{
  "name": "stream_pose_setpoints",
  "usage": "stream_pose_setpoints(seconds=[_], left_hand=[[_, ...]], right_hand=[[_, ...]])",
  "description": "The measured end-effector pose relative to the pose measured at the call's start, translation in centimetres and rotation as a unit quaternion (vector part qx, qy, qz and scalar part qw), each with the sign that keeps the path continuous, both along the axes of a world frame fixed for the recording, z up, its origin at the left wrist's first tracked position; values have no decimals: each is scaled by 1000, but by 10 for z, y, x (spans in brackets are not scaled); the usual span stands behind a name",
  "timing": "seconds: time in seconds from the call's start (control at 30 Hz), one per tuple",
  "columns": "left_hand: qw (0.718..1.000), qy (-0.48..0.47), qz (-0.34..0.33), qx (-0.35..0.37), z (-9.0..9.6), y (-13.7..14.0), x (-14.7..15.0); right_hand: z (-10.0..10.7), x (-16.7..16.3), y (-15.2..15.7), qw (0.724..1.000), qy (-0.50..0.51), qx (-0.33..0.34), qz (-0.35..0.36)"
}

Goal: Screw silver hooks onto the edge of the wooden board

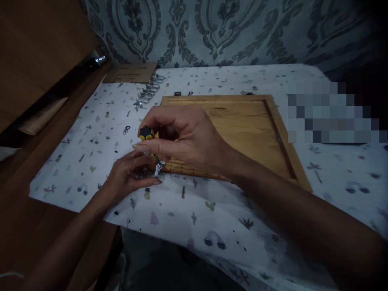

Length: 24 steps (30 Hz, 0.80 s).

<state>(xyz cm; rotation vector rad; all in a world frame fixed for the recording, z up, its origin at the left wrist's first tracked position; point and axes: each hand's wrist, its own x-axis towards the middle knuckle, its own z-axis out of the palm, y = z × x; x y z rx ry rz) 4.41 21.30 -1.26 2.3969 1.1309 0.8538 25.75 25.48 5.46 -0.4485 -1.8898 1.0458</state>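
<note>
A stubby screwdriver with a black and yellow handle (146, 132) stands upright in the pinch of my right hand (190, 135). Below it, at the near left corner of a wooden panel with a raised rim (242, 129), my left hand (129, 171) grips a small silver metal hook (158, 169) between thumb and fingers. The screwdriver's tip is hidden behind the fingers, so I cannot tell if it touches a screw. A row of small dark holes runs along the panel's near edge, partly covered by my right wrist.
Several metal hooks (150, 89) lie in a row beside a brown cardboard piece (131, 73) at the back left. One loose clip (126, 129) rests left of my hands. A patterned white cloth (169, 218) covers the table. Wooden furniture (39, 48) borders the left side.
</note>
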Motion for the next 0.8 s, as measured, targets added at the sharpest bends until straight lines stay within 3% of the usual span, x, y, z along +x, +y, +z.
stream_pose_setpoints(seconds=[0.17,0.4,0.5,0.63,0.8], left_hand=[[1000,7,0,-28,0,0,-1],[999,9,5,-48,3,-1,-1],[999,3,0,-46,2,0,0],[999,3,-3,-32,2,0,0],[999,9,-1,-34,3,0,0]], right_hand=[[-3,0,-1,999,-5,24,-22],[-9,-1,-6,986,-3,131,-102],[-4,-1,-9,980,-2,173,-100],[6,1,-12,979,-9,181,-89],[2,-1,-11,978,-4,191,-89]])
